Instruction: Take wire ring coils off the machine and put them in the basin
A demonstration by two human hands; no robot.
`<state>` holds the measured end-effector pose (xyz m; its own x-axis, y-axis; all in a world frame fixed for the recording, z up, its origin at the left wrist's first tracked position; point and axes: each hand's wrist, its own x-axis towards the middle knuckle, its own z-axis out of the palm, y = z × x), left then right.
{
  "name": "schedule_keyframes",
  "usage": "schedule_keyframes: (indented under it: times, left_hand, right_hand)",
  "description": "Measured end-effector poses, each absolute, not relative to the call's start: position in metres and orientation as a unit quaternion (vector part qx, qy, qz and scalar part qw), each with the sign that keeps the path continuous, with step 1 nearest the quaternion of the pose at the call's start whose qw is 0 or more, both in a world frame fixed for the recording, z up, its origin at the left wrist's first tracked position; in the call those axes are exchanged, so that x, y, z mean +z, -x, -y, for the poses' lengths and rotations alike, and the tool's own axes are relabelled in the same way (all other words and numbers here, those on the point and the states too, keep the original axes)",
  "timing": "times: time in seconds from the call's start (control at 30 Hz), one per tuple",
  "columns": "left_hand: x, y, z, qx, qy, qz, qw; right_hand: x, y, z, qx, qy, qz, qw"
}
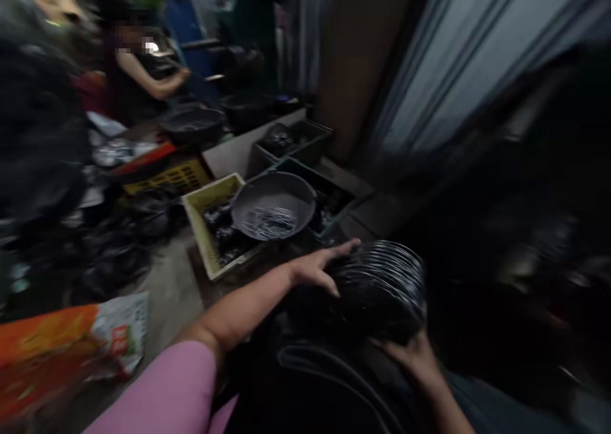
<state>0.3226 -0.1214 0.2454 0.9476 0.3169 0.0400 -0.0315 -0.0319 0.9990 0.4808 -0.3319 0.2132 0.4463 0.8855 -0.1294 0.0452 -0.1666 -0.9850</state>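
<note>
A stack of shiny black round pieces with thin, ridged rims (pixel 386 275) lies tilted between my two hands. Against its left side, my left hand (pixel 317 272) rests with thumb and fingers spread around the edge. From below and the right, my right hand (pixel 415 357) supports the same stack, its fingers partly hidden behind it. Under the stack, close to my body, is a large black object with a curved rim (pixel 329 364), too dark to identify. Ahead stands a grey basin (pixel 274 195) with thin, shiny wire-like pieces inside.
The basin sits over a yellow crate (pixel 200 230) and a dark green crate (pixel 341 214). Another crate (pixel 317 132) stands behind. Black plastic bags (pixel 119 256) and an orange sack (pixel 52 351) lie to the left. A seated person (pixel 143 71) works at the back left.
</note>
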Motion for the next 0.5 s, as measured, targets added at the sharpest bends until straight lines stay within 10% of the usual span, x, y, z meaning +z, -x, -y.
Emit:
schedule_keyframes:
  times: [0.5]
  left_hand:
    - [0.303,-0.351,0.127,0.114,-0.822,-0.15,0.538]
  right_hand:
    - [0.241,-0.499,0.328,0.388,0.679,0.329,0.529]
